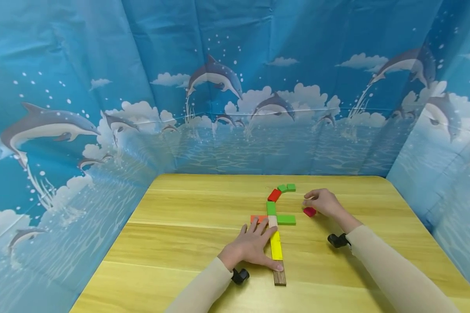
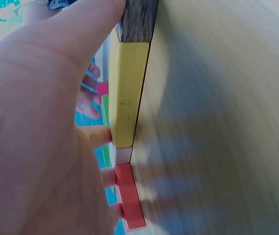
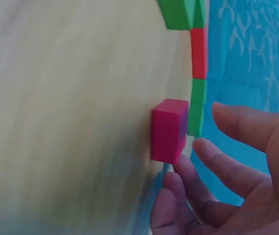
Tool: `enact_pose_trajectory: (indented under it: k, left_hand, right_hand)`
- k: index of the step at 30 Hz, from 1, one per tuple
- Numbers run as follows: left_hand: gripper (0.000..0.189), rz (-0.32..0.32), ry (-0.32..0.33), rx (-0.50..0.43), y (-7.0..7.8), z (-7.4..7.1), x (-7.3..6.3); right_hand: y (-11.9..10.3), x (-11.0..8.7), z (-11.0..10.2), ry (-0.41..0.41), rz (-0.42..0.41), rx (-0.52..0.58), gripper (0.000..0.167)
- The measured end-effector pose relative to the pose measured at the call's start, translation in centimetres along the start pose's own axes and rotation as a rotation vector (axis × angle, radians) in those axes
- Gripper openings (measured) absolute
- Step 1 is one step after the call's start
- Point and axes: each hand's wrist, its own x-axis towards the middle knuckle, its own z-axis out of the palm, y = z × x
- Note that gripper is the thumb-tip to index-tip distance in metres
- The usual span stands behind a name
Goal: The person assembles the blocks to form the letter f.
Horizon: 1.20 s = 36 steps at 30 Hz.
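Observation:
My left hand [image 1: 252,248] lies spread over a row of wooden blocks. Its thumb rests on the dark brown block [image 1: 280,278], and its fingertips touch the red-orange block [image 1: 254,218] and the pale block [image 1: 272,221]. Between brown and pale lies a long yellow block [image 1: 276,248]. Off to the right, my right hand [image 1: 324,203] is at a pinkish-red block [image 3: 169,132] on the table. In the right wrist view a fingertip meets that block's lower corner, while thumb and index finger stand apart from it.
A green block [image 1: 287,220] extends right from the pale one. Above it, another green block [image 1: 271,208], a red block [image 1: 274,195] and two small green blocks [image 1: 291,187] curve to the right. A dolphin-print curtain [image 1: 235,143] hangs behind the wooden table [image 1: 172,243].

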Motion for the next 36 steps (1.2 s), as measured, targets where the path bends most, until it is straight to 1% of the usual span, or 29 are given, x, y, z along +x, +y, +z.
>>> enact_pose_trajectory:
  k: [4,7,15,21,24,31,36]
  left_hand:
    - [0.116,-0.004,-0.003,0.013,-0.1,0.0,-0.1]
    - [0.116,-0.002,-0.004,0.013,-0.3,0.0,0.0]
    - [0.116,-0.005,-0.006,-0.001,-0.4,-0.1,-0.2]
    - [0.116,0.0,-0.013,-0.013,-0.3,0.0,-0.2]
    - [0.115,0.0,-0.017,-0.015,-0.1,-0.1,-0.3]
    - [0.115,0.009,-0.003,-0.015,0.0,-0.1,-0.1]
    - [0.115,0.01,-0.005,-0.007,0.1,-0.2,0.0]
  right_hand:
    - [0.2,-0.5,0.5,-0.035,-0.019,-0.034,0.043]
    - [0.3,-0.7,0.8,-0.032,-0.037,-0.059,0.042]
    - [0.3,-0.9,1.7,-0.029,-0.062,-0.092,0.031]
    - [0.4,-0.9,1.9,-0.01,-0.044,-0.081,0.033]
    - [0.4,-1.0,1.9,0.001,-0.054,-0.091,0.032]
    - [0.4,-1.1,1.8,0.047,-0.095,-0.119,0.026]
    - [0.8,-1.2,1.6,0.055,-0.089,-0.11,0.027]
